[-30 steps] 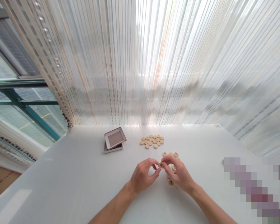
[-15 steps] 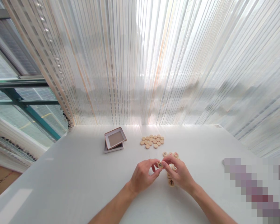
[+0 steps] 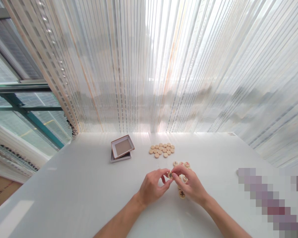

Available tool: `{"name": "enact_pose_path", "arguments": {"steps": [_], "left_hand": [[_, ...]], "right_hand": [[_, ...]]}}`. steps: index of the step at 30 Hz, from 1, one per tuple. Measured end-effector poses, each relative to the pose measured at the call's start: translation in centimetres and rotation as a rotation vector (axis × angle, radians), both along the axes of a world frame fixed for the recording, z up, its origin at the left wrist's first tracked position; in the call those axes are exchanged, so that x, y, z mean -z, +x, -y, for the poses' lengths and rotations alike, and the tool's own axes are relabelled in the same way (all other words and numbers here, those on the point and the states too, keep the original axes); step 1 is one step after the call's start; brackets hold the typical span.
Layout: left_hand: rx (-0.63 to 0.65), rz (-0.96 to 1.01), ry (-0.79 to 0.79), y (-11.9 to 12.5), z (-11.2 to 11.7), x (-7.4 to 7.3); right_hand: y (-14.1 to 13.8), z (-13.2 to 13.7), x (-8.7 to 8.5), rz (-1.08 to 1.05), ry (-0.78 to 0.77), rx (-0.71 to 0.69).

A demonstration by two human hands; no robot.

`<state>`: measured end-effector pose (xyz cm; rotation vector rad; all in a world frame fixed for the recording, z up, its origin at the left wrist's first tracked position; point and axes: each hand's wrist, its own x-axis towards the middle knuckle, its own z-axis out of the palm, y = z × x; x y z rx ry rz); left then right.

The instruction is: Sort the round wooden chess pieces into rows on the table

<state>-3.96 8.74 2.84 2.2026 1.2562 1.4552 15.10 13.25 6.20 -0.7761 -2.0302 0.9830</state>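
Between my two hands a round wooden Chinese chess piece [image 3: 170,175] with a black character is held up, its marked face toward me. My left hand [image 3: 152,185] pinches it from the left with thumb and fingers. My right hand [image 3: 190,182] grips its right edge with the fingertips. Under and around my right hand lie several face-up pieces, partly hidden by it. A piece with a black character [image 3: 182,194] lies nearest me. At the far end of this group is a row with a red-marked piece [image 3: 187,164].
Several blank-side-up chess pieces [image 3: 161,149] lie clustered farther back on the white table [image 3: 84,191]. Left of them a shallow open box [image 3: 123,147] rests tilted on another box part. A sheer striped curtain [image 3: 139,82] hangs behind the table. A pixelated area covers the right side.
The held piece has turned slightly between my fingertips. Both hands stay in almost the same place, and the pieces on the table have not moved.
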Motion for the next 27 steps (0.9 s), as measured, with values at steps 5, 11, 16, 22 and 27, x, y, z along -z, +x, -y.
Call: {"name": "enact_pose_path", "arguments": {"steps": [5,11,16,22,27], "left_hand": [[0.02,0.008,-0.034,0.0,0.13,-0.06],[0.048,0.02,-0.034,0.0,0.08,0.09],[0.062,0.015,-0.036,0.02,0.07,0.19],[0.058,-0.003,-0.05,0.05,0.09,0.07],[0.053,0.011,-0.062,0.05,0.13,-0.02]], "right_hand": [[-0.06,-0.1,0.14,-0.002,0.02,0.004],[-0.21,-0.12,0.08,-0.008,-0.002,-0.014],[-0.19,-0.18,0.32,0.003,-0.002,0.011],[-0.12,-0.16,0.4,0.009,-0.022,0.01],[-0.03,-0.2,0.29,0.004,0.001,-0.006]]}}
